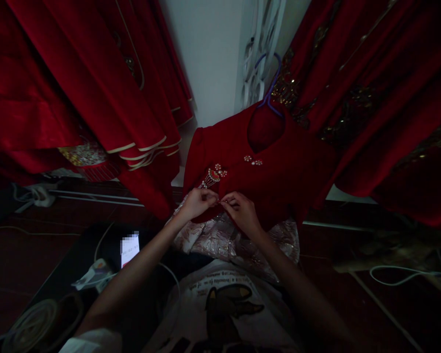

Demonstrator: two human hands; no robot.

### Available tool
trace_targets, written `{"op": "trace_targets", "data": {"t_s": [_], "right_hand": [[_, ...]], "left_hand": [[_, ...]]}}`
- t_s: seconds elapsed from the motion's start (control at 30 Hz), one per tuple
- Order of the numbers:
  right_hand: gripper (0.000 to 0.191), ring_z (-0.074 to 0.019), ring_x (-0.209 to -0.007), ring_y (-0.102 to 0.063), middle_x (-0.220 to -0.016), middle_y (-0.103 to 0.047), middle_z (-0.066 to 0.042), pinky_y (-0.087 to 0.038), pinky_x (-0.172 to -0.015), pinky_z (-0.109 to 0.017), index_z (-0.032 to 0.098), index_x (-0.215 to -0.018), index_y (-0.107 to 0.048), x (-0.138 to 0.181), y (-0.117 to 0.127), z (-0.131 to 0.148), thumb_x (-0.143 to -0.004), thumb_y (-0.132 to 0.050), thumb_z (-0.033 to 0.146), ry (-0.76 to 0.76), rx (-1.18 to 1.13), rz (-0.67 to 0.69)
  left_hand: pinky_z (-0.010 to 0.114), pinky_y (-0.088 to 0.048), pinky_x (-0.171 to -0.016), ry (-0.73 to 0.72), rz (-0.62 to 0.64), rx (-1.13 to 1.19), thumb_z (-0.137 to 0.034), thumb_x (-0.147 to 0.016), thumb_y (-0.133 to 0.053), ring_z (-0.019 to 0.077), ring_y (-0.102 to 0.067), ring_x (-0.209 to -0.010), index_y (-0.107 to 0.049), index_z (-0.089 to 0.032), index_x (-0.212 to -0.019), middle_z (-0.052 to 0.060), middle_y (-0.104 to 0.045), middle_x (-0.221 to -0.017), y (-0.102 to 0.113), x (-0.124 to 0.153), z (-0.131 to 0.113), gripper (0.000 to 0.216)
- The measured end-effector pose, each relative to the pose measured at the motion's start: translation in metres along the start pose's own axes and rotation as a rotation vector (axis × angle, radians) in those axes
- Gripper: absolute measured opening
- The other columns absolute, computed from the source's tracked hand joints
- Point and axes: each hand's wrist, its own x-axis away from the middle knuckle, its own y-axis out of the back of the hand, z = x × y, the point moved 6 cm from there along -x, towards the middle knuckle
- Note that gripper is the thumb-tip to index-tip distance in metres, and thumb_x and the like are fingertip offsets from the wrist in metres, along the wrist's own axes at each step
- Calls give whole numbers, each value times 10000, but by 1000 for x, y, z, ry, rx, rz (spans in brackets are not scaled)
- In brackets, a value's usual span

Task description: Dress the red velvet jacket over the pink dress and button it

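A red garment (279, 181) hangs from a purple hanger (267, 93) and drapes over my lap. Both hands meet at its front, near the lower edge. My left hand (201, 202) has its fingertips pinched together, and my right hand (240, 208) pinches just beside it. Whatever lies between the fingertips is too small and dark to make out. Above my left hand sits a beaded brooch-like ornament (213, 175) with hanging strands. A pair of pearl flower fasteners (253, 160) lies below the neckline. Shiny patterned pale fabric (220, 238) shows under the garment.
Red garments with pale piping (132, 98) hang at the left; others with gold sequins (363, 98) hang at the right. A lit phone (130, 250) lies on a dark surface beside a white power strip (97, 272). A white cable (400, 274) loops at the right.
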Motion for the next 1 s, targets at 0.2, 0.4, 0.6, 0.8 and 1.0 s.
{"op": "trace_targets", "data": {"t_s": [0.2,0.4,0.6,0.8,1.0], "right_hand": [[140,-158,-810,-688,-987,-695,-72,-592,-708,-280,196,-937,-671,0,5,2,-881,-584,291,20,0,-66],[162,-148,-789,-695,-985,-699,-73,-598,-704,-268,188,-952,-703,1,6,4,-880,-593,283,60,5,-93],[153,-143,-762,-699,-949,-700,-63,-600,-696,-261,187,-943,-711,1,3,-4,-875,-594,260,73,41,-98],[172,-155,-832,-694,-972,-684,-59,-606,-750,-276,202,-983,-704,7,-5,-7,-906,-561,259,139,42,-141],[170,-142,-774,-698,-999,-702,-64,-594,-699,-255,194,-979,-715,2,14,13,-906,-581,267,116,104,-56]], "left_hand": [[306,-588,-744,-35,-6,31,-258,-716,-698,179,-723,-742,-741,-161,-818,52,-771,-837,0,1,-4,147],[271,-579,-700,-47,-19,-27,-280,-714,-738,167,-714,-712,-746,-148,-847,46,-763,-797,-2,4,-6,188],[258,-571,-728,-63,-59,-69,-155,-721,-698,165,-720,-752,-750,-136,-849,46,-772,-845,-4,3,-1,140],[271,-552,-707,-76,-31,-154,-233,-761,-709,176,-721,-739,-772,-168,-854,36,-776,-835,1,5,-2,130],[268,-552,-718,-138,54,-149,-282,-779,-695,155,-709,-761,-746,-171,-973,43,-767,-868,22,0,-17,229]]}}
